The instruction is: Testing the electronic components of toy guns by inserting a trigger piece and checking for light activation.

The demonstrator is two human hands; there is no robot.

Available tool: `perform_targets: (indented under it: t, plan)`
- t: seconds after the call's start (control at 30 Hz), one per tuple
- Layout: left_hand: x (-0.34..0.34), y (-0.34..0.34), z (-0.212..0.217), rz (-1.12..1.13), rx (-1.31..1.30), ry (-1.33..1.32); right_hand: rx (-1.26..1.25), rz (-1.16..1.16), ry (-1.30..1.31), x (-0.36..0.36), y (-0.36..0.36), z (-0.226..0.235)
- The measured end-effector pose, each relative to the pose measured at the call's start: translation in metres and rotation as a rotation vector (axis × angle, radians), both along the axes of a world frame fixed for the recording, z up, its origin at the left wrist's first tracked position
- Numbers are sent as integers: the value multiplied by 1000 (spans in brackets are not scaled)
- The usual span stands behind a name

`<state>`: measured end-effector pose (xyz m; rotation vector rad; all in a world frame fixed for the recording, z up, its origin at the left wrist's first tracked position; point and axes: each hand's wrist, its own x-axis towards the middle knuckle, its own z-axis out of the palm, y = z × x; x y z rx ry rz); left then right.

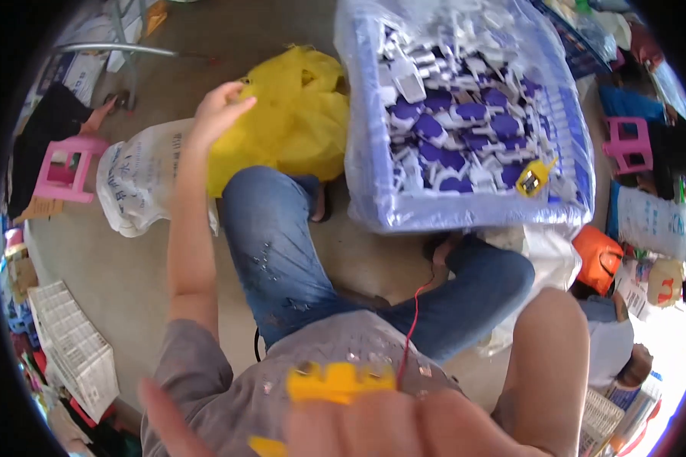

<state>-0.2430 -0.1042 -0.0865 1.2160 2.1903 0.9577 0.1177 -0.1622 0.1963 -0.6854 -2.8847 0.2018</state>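
Note:
My left hand [225, 110] is stretched out over the edge of a bulging yellow bag [278, 114], its fingers apart and nothing visible in them. Close up at the lower edge, my right hand [381, 426] is curled around a yellow plastic piece [339, 381] with a notched edge; blur and my fingers hide the rest of it. Ahead on the right stands a blue-purple basket [480, 209] wrapped in clear plastic, heaped with white and purple plastic parts [450, 126]. Near its front right corner a yellow part [535, 177] with a dark patch lies on the pile.
A white sack [145, 175] stands left of the yellow bag, beside a pink stool [68, 169]. Another pink stool [627, 145] and an orange bag [597, 259] are at the right. A red cord [415, 305] runs between my legs. Other people sit at both sides.

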Motion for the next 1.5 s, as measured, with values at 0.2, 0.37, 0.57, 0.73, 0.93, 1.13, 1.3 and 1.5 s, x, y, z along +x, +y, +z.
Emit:
perform_targets:
  t: [0.2,0.37,0.57,0.73,0.93,1.13,1.3,1.5]
  plan:
    - [-40,-28,-31,92,-112,-87,-105,124,13,-27,17,17]
    - [3,13,-66,108,-252,403,-181,-160,23,27,86,-45]
    - [-61,21,-114,282,-304,120,-432,-295,-86,43,109,-108]
    - [-17,106,32,63,326,114,-427,-447,-59,41,120,-114]
    - [66,109,61,-312,313,22,-477,-417,-9,34,120,-132]
    - [114,57,99,-964,-271,63,-464,-335,0,17,128,-144]
    - [39,43,113,-712,-95,-453,-330,-5,-15,-28,138,-140]
    - [-181,-27,-109,794,-257,88,-233,316,2,-123,152,-120]
